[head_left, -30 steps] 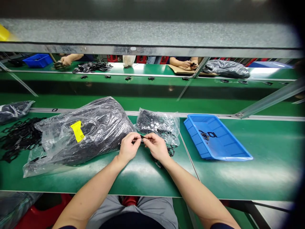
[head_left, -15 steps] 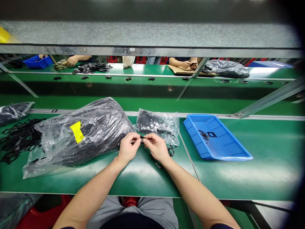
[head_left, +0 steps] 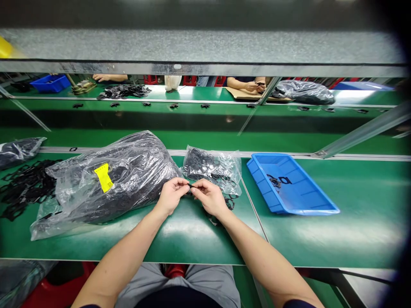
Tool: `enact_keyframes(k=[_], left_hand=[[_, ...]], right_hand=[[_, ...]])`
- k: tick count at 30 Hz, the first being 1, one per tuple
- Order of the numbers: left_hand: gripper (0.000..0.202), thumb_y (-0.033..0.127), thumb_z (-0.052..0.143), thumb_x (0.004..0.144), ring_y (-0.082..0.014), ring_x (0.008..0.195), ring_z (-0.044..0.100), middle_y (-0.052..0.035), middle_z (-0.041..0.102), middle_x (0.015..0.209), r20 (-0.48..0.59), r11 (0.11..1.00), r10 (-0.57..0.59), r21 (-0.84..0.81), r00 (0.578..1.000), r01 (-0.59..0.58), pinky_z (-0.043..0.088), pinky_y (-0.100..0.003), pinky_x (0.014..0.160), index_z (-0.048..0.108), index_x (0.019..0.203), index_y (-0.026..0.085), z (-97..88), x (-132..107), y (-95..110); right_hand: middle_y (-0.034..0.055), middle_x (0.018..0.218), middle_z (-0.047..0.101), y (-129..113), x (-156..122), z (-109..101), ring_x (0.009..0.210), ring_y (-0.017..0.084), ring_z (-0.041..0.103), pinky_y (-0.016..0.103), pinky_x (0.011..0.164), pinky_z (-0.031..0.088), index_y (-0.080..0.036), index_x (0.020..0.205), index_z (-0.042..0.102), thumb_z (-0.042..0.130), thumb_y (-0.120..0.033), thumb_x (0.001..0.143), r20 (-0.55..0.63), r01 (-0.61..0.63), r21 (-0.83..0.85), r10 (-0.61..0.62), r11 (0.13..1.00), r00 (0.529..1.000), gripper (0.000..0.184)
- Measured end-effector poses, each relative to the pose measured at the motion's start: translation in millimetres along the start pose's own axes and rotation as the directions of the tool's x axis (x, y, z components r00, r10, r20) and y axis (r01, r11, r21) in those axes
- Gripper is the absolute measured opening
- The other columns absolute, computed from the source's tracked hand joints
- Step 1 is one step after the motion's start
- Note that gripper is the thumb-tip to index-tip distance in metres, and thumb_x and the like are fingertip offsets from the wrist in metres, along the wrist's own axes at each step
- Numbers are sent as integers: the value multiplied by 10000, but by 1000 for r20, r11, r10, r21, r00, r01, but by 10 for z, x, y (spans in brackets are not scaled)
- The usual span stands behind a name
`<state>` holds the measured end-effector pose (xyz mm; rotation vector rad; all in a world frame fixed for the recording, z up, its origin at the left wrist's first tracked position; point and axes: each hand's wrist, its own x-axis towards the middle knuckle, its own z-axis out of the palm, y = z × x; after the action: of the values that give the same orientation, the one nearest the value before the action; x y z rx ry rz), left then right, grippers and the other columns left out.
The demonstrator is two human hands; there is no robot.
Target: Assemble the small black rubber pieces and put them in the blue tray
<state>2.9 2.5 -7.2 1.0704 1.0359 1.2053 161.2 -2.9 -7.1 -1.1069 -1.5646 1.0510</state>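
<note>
one small black part [head_left: 190, 185], pinched between left hand [head_left: 171, 196] and right hand [head_left: 210, 197], over green desk [head_left: 192, 244]; one large filled bag [head_left: 141, 160], left; one blue tray [head_left: 310, 196], right.

Bag [head_left: 205, 164] behind hands [head_left: 170, 196] [head_left: 210, 197] | pts [head_left: 230, 204] R of hands | 2nd bag [head_left: 135, 179] L | tray [head_left: 310, 201] R

far bench [head_left: 199, 94]: blue bin [head_left: 55, 87], left | plastic bag [head_left: 306, 92], right | red stool [head_left: 58, 291], lower left
</note>
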Motion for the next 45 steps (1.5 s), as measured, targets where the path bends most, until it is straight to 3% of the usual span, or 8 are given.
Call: enact_keyframes(k=[8, 15, 19, 23, 26, 36, 41, 45], left_hand=[[182, 222, 706, 699, -122, 707, 625, -27, 670, 796, -6, 998, 46, 40, 999, -46, 513, -256, 682, 655, 854, 141, 22, -32, 18], [196, 244, 685, 748, -139, 742, 653, -50, 682, 836, 47, 1000, 27, 0, 999, -27, 533, -285, 719, 616, 902, 144, 68, -53, -50], [182, 262, 662, 767, -129, 694, 629, -41, 677, 814, 19, 996, 56, 65, 998, -57, 528, -267, 663, 648, 909, 149, 44, -32, -80], [173, 243, 627, 791, -129, 717, 612, -51, 659, 861, 34, 962, 166, 213, 986, -169, 516, -259, 674, 698, 925, 161, 27, -31, -91], [170, 225, 621, 794, -131, 734, 612, -52, 642, 873, 29, 932, 227, 283, 973, -226, 510, -252, 675, 710, 925, 164, 29, -43, -103], [203, 248, 642, 786, -119, 718, 610, -40, 654, 852, -61, 945, 235, 249, 970, -213, 506, -237, 659, 677, 968, 165, 39, -55, -96], [211, 259, 664, 762, -113, 684, 607, -28, 650, 802, -71, 988, 115, 108, 991, -107, 510, -235, 629, 646, 948, 159, 45, -18, -131], [207, 277, 663, 764, -120, 698, 610, -31, 656, 820, -33, 992, 80, 97, 996, -77, 504, -235, 615, 645, 933, 159, 42, -10, -103]], right_hand=[[-20, 639, 608, -41, 15, 31, 524, 131, 592, 270, 532, 491, -190, 786, 559, 702, -381, 732, 83, -196, 242, 181, 950, 980, 245], [-8, 653, 644, -3, 61, 9, 589, 158, 644, 307, 605, 542, -203, 761, 520, 741, -370, 677, 25, -265, 462, 287, 846, 958, 289], [8, 756, 644, 27, 52, -13, 688, 174, 647, 317, 630, 551, -208, 829, 547, 743, -387, 685, 1, -225, 370, 242, 901, 970, 302], [66, 1005, 656, 29, 20, -59, 907, 205, 622, 347, 770, 532, -217, 1035, 609, 698, -394, 756, -56, -65, 116, 72, 991, 996, 343], [57, 901, 666, 22, 14, -78, 830, 197, 617, 352, 762, 512, -206, 990, 652, 658, -393, 799, -30, -63, -7, 63, 998, 998, 267], [-33, 651, 575, -12, 52, -39, 553, 116, 553, 235, 488, 443, -193, 844, 559, 760, -424, 677, 112, -288, 225, 269, 931, 957, 349], [-27, 660, 572, 3, 38, -17, 575, 128, 570, 252, 515, 470, -199, 862, 553, 752, -438, 697, 19, -222, 238, 224, 946, 974, 352], [3, 727, 604, 44, 12, 4, 651, 151, 593, 296, 625, 517, -209, 888, 574, 720, -420, 746, -39, -117, 172, 126, 978, 991, 294]])
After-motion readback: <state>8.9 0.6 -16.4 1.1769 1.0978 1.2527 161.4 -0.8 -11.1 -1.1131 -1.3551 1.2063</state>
